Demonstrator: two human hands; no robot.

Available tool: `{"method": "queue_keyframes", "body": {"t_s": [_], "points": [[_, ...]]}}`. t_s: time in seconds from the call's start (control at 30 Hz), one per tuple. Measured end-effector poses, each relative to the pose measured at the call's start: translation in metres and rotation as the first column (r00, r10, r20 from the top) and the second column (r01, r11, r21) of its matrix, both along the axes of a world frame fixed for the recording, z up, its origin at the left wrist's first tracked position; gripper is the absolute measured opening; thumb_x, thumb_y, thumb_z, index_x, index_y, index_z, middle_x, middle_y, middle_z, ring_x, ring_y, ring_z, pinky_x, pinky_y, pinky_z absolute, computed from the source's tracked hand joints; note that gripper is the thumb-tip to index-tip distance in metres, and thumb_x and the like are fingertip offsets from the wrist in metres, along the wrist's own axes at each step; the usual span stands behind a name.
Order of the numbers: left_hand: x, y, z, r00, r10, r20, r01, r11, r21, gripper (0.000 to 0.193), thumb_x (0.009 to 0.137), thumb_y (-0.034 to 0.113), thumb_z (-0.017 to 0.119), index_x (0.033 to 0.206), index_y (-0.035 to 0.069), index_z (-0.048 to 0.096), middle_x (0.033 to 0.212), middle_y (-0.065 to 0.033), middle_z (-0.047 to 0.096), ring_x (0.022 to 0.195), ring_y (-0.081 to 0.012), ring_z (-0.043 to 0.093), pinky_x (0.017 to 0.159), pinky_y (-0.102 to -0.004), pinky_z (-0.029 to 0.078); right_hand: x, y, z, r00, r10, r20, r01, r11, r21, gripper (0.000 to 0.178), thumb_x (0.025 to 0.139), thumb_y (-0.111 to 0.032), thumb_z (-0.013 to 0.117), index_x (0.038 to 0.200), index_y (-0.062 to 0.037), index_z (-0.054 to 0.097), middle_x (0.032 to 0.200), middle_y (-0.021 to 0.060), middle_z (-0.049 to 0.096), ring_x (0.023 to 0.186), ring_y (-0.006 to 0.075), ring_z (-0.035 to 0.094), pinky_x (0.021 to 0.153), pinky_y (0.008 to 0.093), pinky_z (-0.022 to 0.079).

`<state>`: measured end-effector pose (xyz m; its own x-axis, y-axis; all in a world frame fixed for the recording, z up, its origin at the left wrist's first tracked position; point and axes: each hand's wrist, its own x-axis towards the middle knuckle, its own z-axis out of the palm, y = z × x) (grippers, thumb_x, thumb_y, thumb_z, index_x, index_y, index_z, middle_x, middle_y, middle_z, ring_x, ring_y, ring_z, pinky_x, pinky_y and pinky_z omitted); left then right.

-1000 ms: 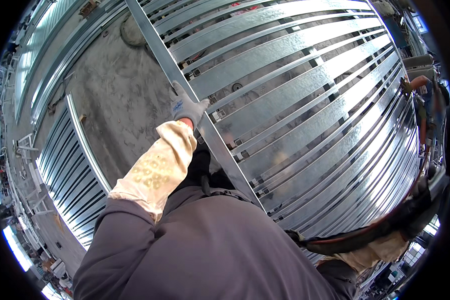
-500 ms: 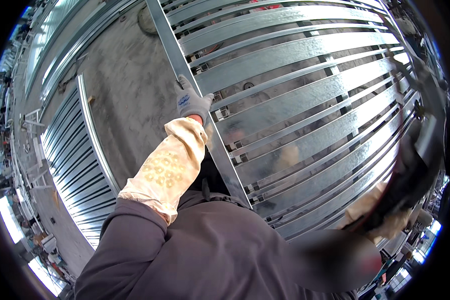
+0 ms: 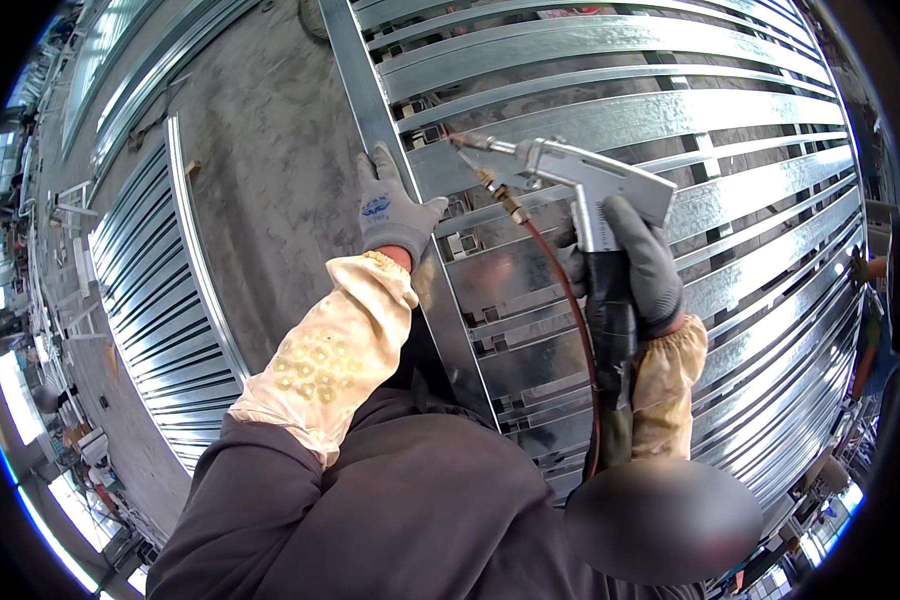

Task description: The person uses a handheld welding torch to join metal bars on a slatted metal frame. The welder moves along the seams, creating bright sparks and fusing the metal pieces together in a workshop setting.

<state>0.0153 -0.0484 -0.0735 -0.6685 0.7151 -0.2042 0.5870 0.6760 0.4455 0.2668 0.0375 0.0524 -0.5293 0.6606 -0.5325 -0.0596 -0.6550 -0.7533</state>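
A large panel of shiny metal slats [image 3: 530, 120] lies before me, with a flat edge bar [image 3: 372, 105] along its left side. My left hand [image 3: 392, 215], in a grey glove, rests on this bar with fingers stretched and thumb spread toward the slats. My right hand [image 3: 650, 265], also gloved, is wrapped round the black-taped grip of a silver handheld welding gun [image 3: 610, 178]. The gun hangs over the slats, its copper-coloured nozzle [image 3: 467, 141] pointing left near the bar. A thin reddish hose [image 3: 568, 272] with brass fittings runs beneath it toward me.
Another slatted metal panel [image 3: 160, 310] lies on the floor to the left, with long metal profiles [image 3: 135, 90] beyond it. At the far right edge, part of another person's arm [image 3: 870, 268] shows. A dark blurred shape [image 3: 665, 520] covers the lower right.
My right hand has swung the welding gun in from the right, over the slats. My left hand stays on the bar, its thumb still spread. The view has shifted slightly.
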Motion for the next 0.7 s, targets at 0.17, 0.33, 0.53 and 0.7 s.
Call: {"method": "queue_keyframes", "body": {"t_s": [0.17, 0.33, 0.53, 0.7], "points": [[0.008, -0.019, 0.002, 1.000, -0.011, 0.023, 0.005, 0.975, 0.220, 0.098, 0.071, 0.025, 0.080, 0.149, 0.000, 0.027, 0.152, -0.0267, 0.026, 0.139, -0.0388, 0.033, 0.114, -0.0375, 0.031, -0.017, 0.003, -0.022, 0.994, 0.108, -0.015, -0.109, 0.988, -0.113, 0.034, 0.098, -0.029, 0.057, 0.107, 0.0031, 0.059, 0.085, 0.0129, 0.067, 0.057, 0.0162, 0.064, 0.047, 0.0274, 0.053], [0.062, -0.067, 0.040, 0.950, -0.307, -0.049, 0.300, 0.865, 0.403, 0.065, 0.078, 0.013, 0.070, 0.135, -0.005, 0.046, 0.128, -0.0249, 0.054, 0.122, -0.0407, 0.050, 0.106, -0.0458, 0.037, -0.022, 0.010, -0.040, 0.993, 0.117, 0.002, -0.116, 0.983, -0.139, 0.032, 0.097, -0.029, 0.057, 0.107, 0.0021, 0.060, 0.083, 0.0121, 0.067, 0.058, 0.0155, 0.064, 0.048, 0.0270, 0.053], [0.108, -0.062, 0.037, 0.407, -0.161, 0.899, -0.161, 0.956, 0.244, 0.056, 0.091, 0.015, 0.059, 0.141, 0.000, 0.037, 0.100, -0.0047, 0.058, 0.083, -0.0103, 0.058, 0.069, -0.0238, 0.049, -0.028, 0.013, -0.066, 0.990, 0.135, -0.030, -0.137, 0.984, -0.110, 0.032, 0.098, -0.027, 0.055, 0.104, 0.0033, 0.062, 0.081, 0.0103, 0.067, 0.057, 0.0163, 0.064, 0.049, 0.0277, 0.053], [0.106, -0.041, 0.055, 0.137, 0.000, 0.991, -0.259, 0.965, 0.036, 0.040, 0.095, 0.016, 0.057, 0.131, 0.002, 0.047, 0.085, 0.0024, 0.054, 0.071, -0.0039, 0.049, 0.060, -0.0176, 0.041, -0.032, 0.015, -0.077, 0.989, 0.150, 0.006, -0.150, 0.987, 0.055, 0.023, 0.097, -0.019, 0.058, 0.105, 0.0014, 0.064, 0.091, 0.0025, 0.063, 0.081, 0.0091, 0.059, 0.071, 0.0258, 0.048]]}}
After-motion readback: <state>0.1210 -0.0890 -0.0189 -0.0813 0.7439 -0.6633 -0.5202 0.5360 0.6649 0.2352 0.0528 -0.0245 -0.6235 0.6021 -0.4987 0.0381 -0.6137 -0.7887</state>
